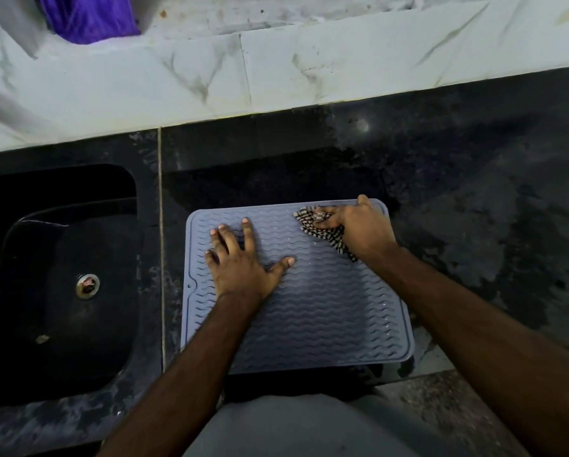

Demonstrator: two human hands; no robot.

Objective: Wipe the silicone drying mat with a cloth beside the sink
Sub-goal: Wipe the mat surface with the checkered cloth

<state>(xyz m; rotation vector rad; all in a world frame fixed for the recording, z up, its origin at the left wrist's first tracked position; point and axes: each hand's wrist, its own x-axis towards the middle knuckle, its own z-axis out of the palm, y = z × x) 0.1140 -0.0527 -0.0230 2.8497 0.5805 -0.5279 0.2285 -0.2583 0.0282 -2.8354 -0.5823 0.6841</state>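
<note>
Hands at work over a grey mat [309, 311] on a dark counter [474, 192], seen from the head camera, the only view. The mat lies flat just right of the black sink [62, 275], its near edge at the counter's front lip.

The left hand [243, 262] is spread, palm down, fingers fanned, pressing the mat at about 10 o'clock from its centre, apparently to pin it. The right hand [359, 225] is curled over a bunched checked cloth [319, 227], fingers clenched into the fabric, bearing down on the mat's corner at 1 o'clock. Part of the cloth trails out beneath the wrist.

By the look of it the wiping is under way, with the far right corner being worked. Small glints of water show along the right and near ridges, so much of the surface seems left to do. The next stroke calls for dragging the cloth towards 6 o'clock along the wavy ridges while the spread hand keeps the mat from sliding, then shifting that hand to free the left half.

A purple cloth [88, 18] sits on the ledge at 11 o'clock.
</note>
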